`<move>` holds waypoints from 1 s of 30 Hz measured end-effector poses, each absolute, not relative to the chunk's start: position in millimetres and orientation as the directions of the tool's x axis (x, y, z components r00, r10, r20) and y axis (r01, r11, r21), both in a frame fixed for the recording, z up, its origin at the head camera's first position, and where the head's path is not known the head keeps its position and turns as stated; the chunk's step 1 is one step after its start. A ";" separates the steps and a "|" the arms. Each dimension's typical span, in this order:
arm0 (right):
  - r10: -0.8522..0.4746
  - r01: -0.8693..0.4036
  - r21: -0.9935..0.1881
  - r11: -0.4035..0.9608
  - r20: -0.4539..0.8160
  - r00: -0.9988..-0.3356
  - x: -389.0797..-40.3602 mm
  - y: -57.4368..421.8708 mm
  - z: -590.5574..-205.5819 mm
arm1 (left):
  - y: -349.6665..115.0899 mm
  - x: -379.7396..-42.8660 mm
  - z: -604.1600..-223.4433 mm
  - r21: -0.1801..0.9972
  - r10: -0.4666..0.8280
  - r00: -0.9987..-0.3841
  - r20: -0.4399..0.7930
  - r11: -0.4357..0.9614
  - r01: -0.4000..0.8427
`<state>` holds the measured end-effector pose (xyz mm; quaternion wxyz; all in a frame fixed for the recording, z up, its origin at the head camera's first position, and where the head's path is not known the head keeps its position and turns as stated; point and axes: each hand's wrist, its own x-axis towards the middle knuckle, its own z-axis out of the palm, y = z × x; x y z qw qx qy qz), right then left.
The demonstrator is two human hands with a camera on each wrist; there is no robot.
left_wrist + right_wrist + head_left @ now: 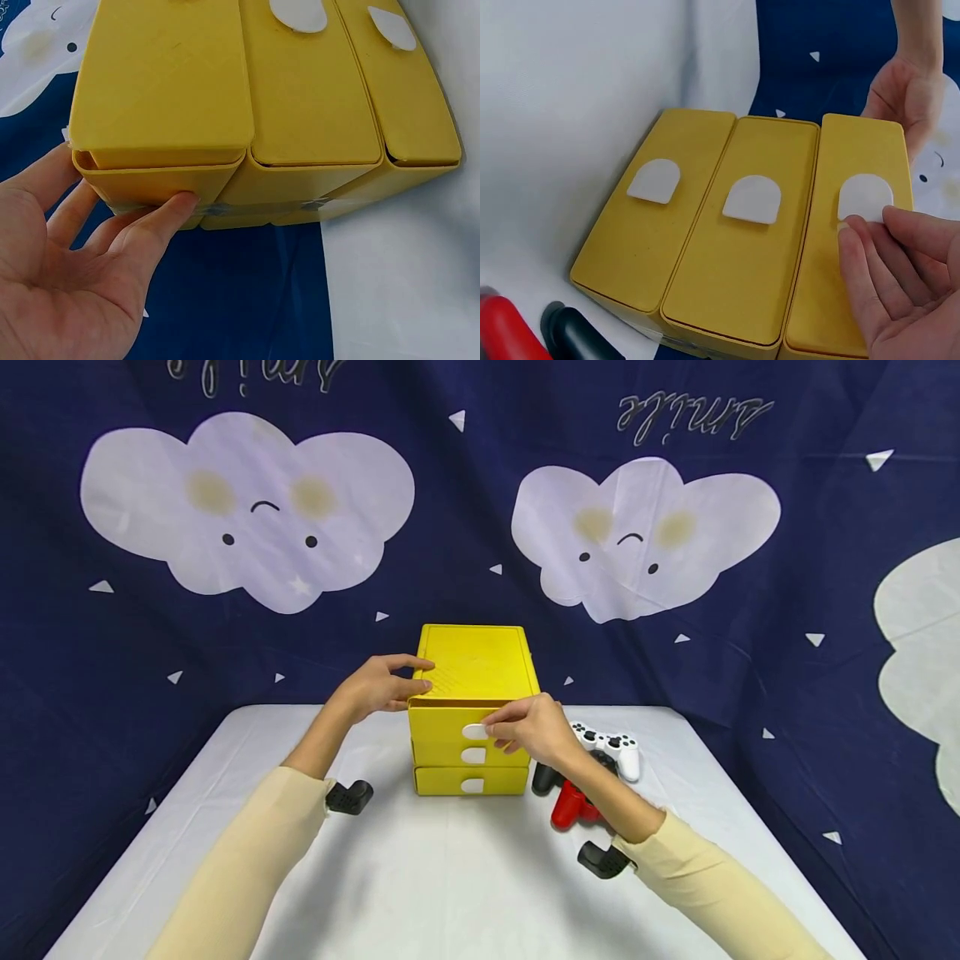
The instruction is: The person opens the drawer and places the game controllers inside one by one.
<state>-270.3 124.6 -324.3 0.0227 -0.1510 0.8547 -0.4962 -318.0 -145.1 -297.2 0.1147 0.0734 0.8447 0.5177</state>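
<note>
A yellow cabinet (480, 660) with three stacked drawers stands on the table, each drawer front carrying a white tab handle. At the top drawer (438, 727), my right hand (538, 728) pinches the edge of its handle (865, 196) between thumb and fingers. That drawer sits slightly forward of its frame, with a narrow gap along the top edge. My left hand (381, 683) rests against the cabinet's upper left side, fingers extended onto the top and side. In the left wrist view, fingertips touch the side wall (217, 187).
Right of the cabinet lie a white game controller (618, 747), a red one (572, 806) and a black one (546, 777), partly behind my right forearm. The white-covered table (442, 877) meets a dark blue cloth (465, 527) with cloud prints at the back.
</note>
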 end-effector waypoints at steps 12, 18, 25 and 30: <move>-0.328 -0.291 -0.836 0.465 0.142 -0.934 -250.9 127.0 -327.7 | -144.6 -317.2 -299.5 0.891 0.239 -0.963 -0.127 0.454 -0.004; -0.355 -0.282 -0.847 0.450 0.120 -0.927 -240.1 130.8 -327.2 | -145.1 -317.4 -297.6 0.887 0.236 -0.963 -0.133 0.461 -0.010; -0.369 -0.283 -0.850 0.445 0.114 -0.922 -225.0 134.6 -327.9 | -143.9 -317.5 -295.2 0.886 0.236 -0.962 -0.134 0.463 -0.010; -0.385 -0.280 -0.856 0.434 0.105 -0.917 -212.6 136.0 -328.1 | -143.5 -317.3 -294.7 0.884 0.230 -0.964 -0.135 0.468 -0.012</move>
